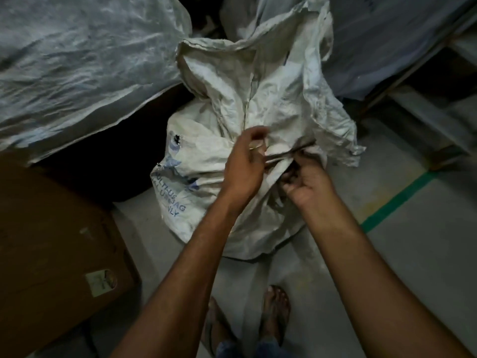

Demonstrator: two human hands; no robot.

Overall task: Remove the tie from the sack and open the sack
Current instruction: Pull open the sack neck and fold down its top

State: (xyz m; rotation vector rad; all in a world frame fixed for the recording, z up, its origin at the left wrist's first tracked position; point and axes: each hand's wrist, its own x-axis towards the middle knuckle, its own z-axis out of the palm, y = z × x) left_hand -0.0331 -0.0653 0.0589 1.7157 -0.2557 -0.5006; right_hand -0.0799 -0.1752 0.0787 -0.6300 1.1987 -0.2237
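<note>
Grey floor (387, 267): sack (206, 161) neck bound; our left hand (245, 164) and right hand (307, 184) both pinched the tie (296, 149). Untying step; next, we judged, pulling it loose.

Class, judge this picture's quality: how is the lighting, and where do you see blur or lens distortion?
Head view: dim overall, brightest on the white sack; the cardboard box sinks into shadow; the left hand and the tie look softly blurred; wide-angle stretch toward the frame edges.
</note>
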